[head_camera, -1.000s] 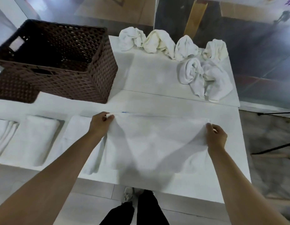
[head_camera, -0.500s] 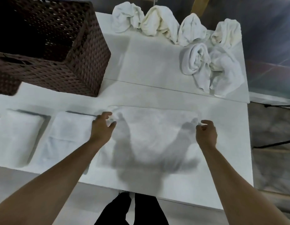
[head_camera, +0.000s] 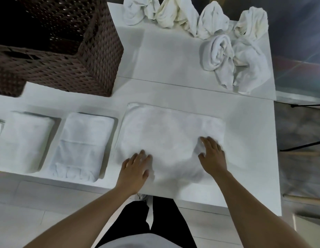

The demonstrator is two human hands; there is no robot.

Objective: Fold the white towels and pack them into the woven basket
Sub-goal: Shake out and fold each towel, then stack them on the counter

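White table (head_camera: 250,122), one towel spread flat at its near edge.
The flat towel (head_camera: 171,133) is pressed by the left hand (head_camera: 134,169) and right hand (head_camera: 212,156), fingers extended; the woven basket (head_camera: 69,68) is seen far left.

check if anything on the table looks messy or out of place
Nothing is spilled or damaged. The crumpled towels heaped at the table's far right are still unfolded. The folded towel nearest the spread towel has a rumpled, uneven near edge. Both hands, left and right, lie flat on the spread towel.
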